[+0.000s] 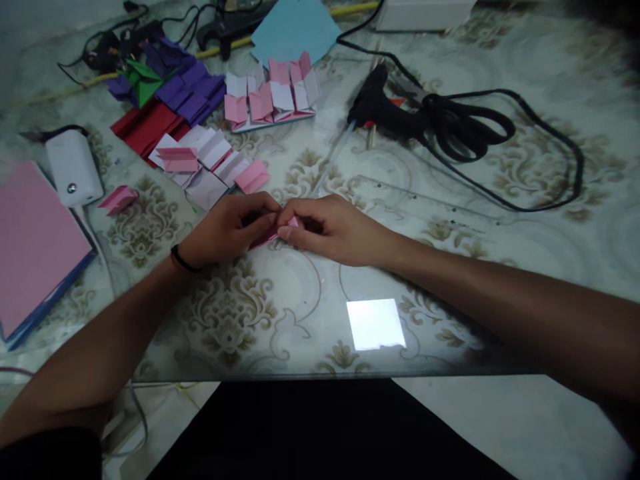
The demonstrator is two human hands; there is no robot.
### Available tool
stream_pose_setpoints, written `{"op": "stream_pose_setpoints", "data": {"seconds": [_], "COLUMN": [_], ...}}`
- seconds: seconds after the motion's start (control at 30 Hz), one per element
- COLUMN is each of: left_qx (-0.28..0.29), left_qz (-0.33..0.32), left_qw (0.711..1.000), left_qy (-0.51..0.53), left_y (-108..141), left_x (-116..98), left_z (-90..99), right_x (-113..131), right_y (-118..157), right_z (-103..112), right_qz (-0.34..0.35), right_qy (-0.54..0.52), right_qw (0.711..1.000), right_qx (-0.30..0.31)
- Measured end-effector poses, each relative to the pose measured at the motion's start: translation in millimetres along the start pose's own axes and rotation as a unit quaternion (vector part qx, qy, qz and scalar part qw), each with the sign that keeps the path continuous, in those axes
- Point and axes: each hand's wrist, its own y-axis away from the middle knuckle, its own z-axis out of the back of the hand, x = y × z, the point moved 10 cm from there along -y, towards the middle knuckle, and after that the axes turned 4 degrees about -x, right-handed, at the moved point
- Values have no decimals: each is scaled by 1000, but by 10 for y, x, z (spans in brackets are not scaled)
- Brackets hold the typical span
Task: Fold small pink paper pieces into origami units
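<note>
Between my two hands, low over the patterned tabletop, is a small piece of folded pink paper (269,238). My left hand (233,227) pinches its left part, thumb against fingers. My right hand (333,230) grips the other end, with a pink corner showing by the fingertips. Much of the paper is hidden behind the fingers. Just beyond my left hand lies a group of folded pink and white paper pieces (210,160). A single folded pink piece (119,200) rests farther left.
A glue gun (385,110) with a coiled black cord lies at back right, near a clear ruler (430,200). Purple (193,93) and red folded papers (147,130) sit at back left. A white power bank (74,167) stands beside a pink paper stack (43,243).
</note>
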Motion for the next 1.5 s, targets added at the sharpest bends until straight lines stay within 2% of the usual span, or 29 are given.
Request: {"op": "stream_pose_setpoints", "data": {"seconds": [1.0,1.5], "left_qx": [-1,-2], "left_qz": [21,12], "left_qw": [1000,1000], "left_qy": [4,28], "left_y": [5,30], "left_x": [30,58], "left_z": [1,-18], "right_x": [-1,-51], "right_y": [7,11], "right_z": [1,-29], "right_qz": [-2,-19], "right_qy": [-1,-13], "right_qw": [1000,1000], "right_qx": [0,6]}}
